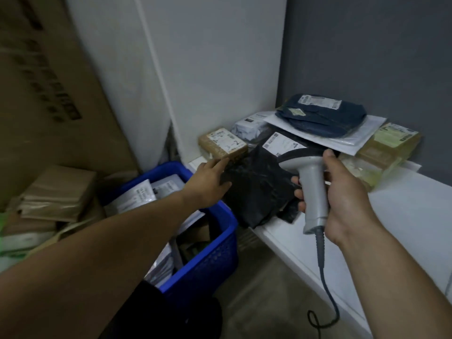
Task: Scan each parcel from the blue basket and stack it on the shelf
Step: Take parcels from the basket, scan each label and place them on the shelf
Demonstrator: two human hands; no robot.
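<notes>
A black plastic parcel [256, 184] with a white label lies on the white shelf [403, 216], hanging over its near corner. My left hand [208, 182] reaches over the blue basket [210, 255] and rests on the parcel's left edge with fingers extended. My right hand [342, 194] grips the handle of a grey barcode scanner [310, 182], whose head sits just over the parcel near its label. Several white-labelled parcels fill the basket. On the shelf behind lie a small brown box [222, 144], a dark blue bag [322, 116] on a white envelope, and yellowish wrapped parcels [386, 148].
A tall cardboard box [49, 94] leans against the left wall. Brown paper parcels [56, 192] are piled on the floor beside the basket. The scanner's coiled cable [325, 302] hangs down to the floor in front of the shelf.
</notes>
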